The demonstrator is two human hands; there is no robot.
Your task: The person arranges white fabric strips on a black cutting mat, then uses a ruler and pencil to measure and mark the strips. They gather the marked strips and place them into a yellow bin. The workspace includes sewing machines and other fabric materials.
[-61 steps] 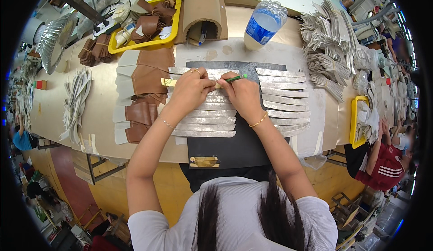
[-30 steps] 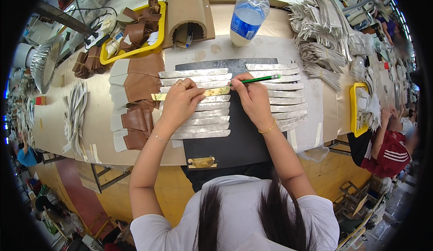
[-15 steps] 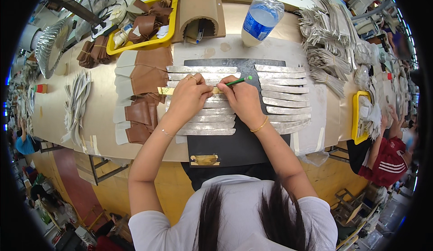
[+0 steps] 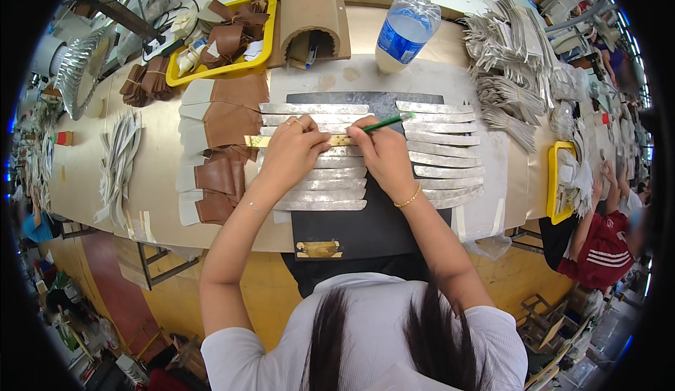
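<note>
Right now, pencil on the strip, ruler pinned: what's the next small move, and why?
Probably draw the green pencil a short way along the brass ruler. The left hand presses the ruler flat across the silver strips, and the right hand holds the pencil with its tip at the ruler's edge, so a line looks set up.

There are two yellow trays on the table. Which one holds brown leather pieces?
The yellow tray at the far left, beside the cardboard arch. It holds brown pieces; the yellow tray at the right edge holds pale silvery ones.
</note>
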